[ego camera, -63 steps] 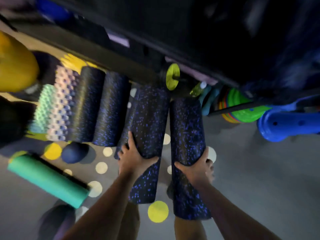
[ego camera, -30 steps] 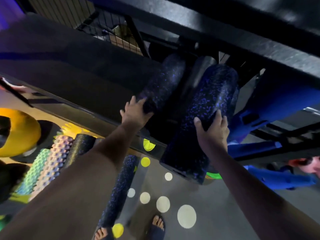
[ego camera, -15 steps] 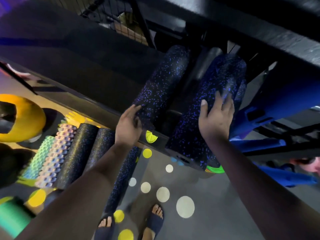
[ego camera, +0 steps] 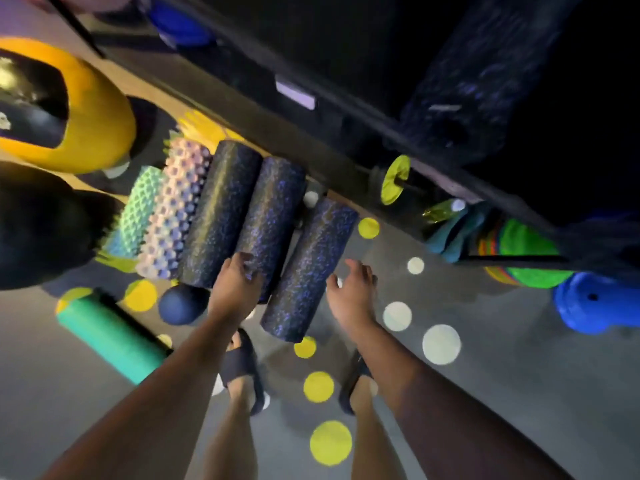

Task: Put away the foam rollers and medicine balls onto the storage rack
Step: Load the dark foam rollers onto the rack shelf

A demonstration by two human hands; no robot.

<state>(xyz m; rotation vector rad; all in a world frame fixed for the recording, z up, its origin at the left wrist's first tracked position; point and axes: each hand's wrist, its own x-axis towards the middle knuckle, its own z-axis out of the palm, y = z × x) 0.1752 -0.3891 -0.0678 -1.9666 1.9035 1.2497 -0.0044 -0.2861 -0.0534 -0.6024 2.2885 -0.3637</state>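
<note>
Reaching under rack point(ego camera: 346, 140): left hand point(ego camera: 237, 284) rests on speckled roller point(ego camera: 273, 213), grip unclear; right hand point(ego camera: 351, 294) open beside next roller point(ego camera: 308, 268), likely lifting both.

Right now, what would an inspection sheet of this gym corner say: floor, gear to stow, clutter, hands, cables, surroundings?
Surface: grey floor with yellow and white dots.
Job's things: three speckled rollers side by side, two knobbly rollers, teal roller, navy ball, yellow ball, by the rack.
Clutter: nothing seen.
Hands: left hand rests on a speckled roller; right hand open beside them.
Cables: nothing seen.
Surroundings: coloured discs, blue plastic item.
</note>
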